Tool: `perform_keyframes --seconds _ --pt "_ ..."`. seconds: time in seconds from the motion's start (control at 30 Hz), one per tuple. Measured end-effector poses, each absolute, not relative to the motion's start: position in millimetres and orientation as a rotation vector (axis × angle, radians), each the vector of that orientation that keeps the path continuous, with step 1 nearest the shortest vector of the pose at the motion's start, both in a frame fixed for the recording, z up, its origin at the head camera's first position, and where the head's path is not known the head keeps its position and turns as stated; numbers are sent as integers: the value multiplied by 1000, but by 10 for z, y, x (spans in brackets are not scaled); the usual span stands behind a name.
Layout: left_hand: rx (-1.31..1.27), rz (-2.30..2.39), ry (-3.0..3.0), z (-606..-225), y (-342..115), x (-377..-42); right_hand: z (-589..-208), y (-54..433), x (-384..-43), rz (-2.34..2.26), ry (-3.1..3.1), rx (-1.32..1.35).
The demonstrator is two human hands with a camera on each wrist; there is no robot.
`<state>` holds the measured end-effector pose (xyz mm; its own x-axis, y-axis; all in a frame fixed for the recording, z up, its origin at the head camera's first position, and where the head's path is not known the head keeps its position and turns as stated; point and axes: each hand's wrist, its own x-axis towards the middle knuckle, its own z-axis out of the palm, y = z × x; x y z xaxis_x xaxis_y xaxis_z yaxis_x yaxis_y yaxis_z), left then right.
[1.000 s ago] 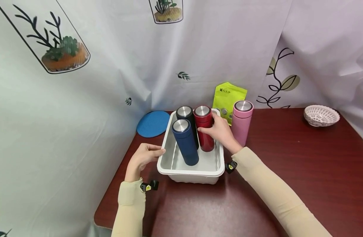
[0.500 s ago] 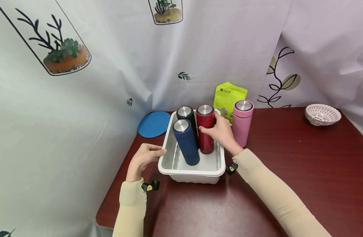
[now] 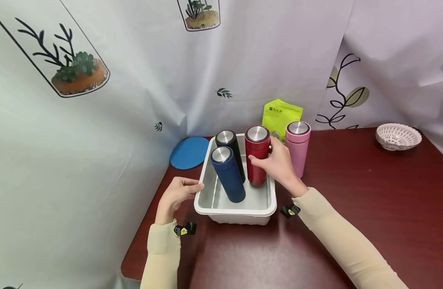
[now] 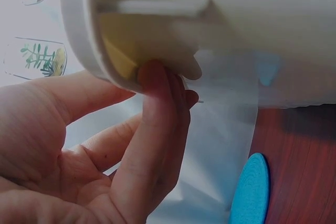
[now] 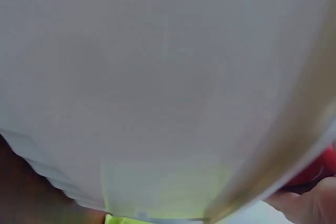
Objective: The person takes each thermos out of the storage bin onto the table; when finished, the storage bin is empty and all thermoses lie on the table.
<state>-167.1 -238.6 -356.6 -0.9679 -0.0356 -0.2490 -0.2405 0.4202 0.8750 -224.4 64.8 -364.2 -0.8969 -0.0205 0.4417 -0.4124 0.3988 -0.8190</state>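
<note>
My right hand (image 3: pixel 277 162) grips a red thermos (image 3: pixel 257 160) around its body, inside the right side of a white plastic bin (image 3: pixel 234 210). To its left in the bin are a black thermos (image 3: pixel 226 137) and, nearer to me, a tilted blue thermos (image 3: pixel 228 176). My left hand (image 3: pixel 179 193) pinches the bin's left rim, thumb on top; the left wrist view has its fingers (image 4: pixel 157 108) curled under that rim. In the right wrist view the bin wall (image 5: pixel 157 77) covers most of the frame, with a bit of the red thermos at the right edge.
A pink thermos (image 3: pixel 297 150) stands just right of the bin, in front of a lime-green pouch (image 3: pixel 281 114). Behind on the left lies a round blue mat (image 3: pixel 188 153). A white woven basket (image 3: pixel 398 137) sits at the table's back right, near the hanging cloth.
My right hand has lifted the red thermos slightly and shifted it right, opening a gap from the black one. The left hand keeps its hold on the rim.
</note>
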Motion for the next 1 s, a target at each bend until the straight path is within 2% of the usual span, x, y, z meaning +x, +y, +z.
perform_keyframes --seconds 1.0 --pt "-218 1595 2464 -3573 -2384 -1685 -3152 813 -1695 1517 -1998 571"
